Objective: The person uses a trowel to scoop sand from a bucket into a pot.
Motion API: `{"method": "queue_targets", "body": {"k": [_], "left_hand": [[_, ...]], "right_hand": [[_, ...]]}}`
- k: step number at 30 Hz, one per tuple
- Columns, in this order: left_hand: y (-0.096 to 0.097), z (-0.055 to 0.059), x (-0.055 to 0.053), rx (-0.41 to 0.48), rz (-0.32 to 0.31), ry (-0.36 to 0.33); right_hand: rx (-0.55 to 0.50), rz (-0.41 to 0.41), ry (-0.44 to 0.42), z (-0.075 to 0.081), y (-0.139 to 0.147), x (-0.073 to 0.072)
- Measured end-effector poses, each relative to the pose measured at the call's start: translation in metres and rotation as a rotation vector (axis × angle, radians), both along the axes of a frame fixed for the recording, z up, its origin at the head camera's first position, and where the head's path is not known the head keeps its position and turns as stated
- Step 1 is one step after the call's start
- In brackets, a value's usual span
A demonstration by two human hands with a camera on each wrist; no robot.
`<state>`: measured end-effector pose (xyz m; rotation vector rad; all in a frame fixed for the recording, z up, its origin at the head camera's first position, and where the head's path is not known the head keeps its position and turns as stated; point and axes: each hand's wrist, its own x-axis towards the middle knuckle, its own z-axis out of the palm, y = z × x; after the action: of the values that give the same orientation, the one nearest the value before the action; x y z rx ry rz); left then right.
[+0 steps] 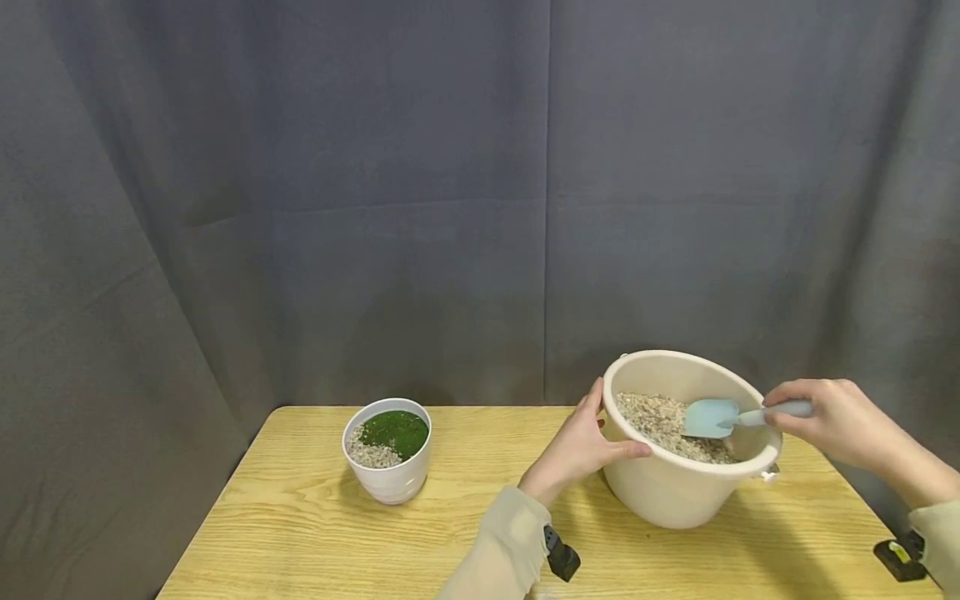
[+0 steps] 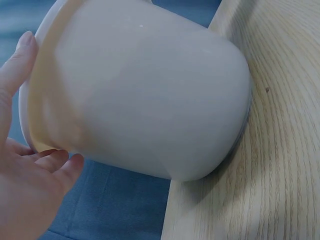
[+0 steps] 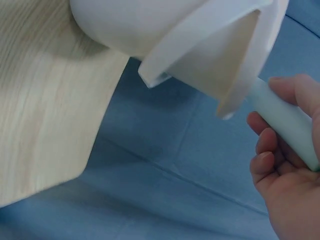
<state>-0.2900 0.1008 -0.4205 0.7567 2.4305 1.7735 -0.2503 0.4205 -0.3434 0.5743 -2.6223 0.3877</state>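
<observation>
A cream bucket (image 1: 667,496) stands tilted on the right side of the table, its mouth leaning to the right. Inside it lies a bed of coarse pale grit (image 1: 652,421). My left hand (image 1: 573,450) grips the bucket's rim on the left, thumb on the near side and fingers farther back. By its handle, my right hand (image 1: 832,417) holds a light-blue garden trowel (image 1: 712,417), whose blade is inside the bucket at the grit. In the right wrist view the trowel's handle (image 3: 287,122) lies across the curled fingers; the bucket wall hides the blade there.
A white pot (image 1: 390,483) stands on the left of the wooden table (image 1: 300,517), with green material (image 1: 397,432) and a patch of similar grit (image 1: 369,450) in it. A grey curtain (image 1: 412,208) hangs behind the table. The table's right edge runs close beside the bucket.
</observation>
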Motion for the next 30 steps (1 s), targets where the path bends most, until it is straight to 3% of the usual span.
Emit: {"method": "queue_targets", "body": {"k": [7, 10, 14, 16, 22, 24, 30], "left_hand": [[0.000, -0.004, 0.000, 0.003, 0.015, -0.022], [-0.001, -0.005, 0.000, 0.008, 0.016, -0.040], [-0.001, -0.005, 0.001, 0.022, 0.002, -0.052], [-0.002, -0.005, 0.000, 0.030, -0.002, -0.059], [-0.002, -0.005, 0.001, 0.060, -0.004, -0.086], [-0.002, -0.006, 0.001, 0.074, -0.012, -0.087], [0.003, -0.008, 0.000, 0.111, -0.027, -0.093]], "right_hand": [[-0.102, -0.022, -0.064, -0.010, -0.007, 0.002], [-0.109, 0.000, -0.019, -0.016, -0.015, 0.000], [-0.079, 0.052, 0.069, -0.020, -0.027, -0.006], [-0.059, 0.049, 0.073, -0.019, -0.031, -0.008], [0.050, -0.005, -0.118, -0.006, -0.036, -0.010], [0.078, 0.003, -0.145, -0.003, -0.037, -0.010], [0.090, 0.066, -0.049, -0.009, -0.036, -0.014]]}}
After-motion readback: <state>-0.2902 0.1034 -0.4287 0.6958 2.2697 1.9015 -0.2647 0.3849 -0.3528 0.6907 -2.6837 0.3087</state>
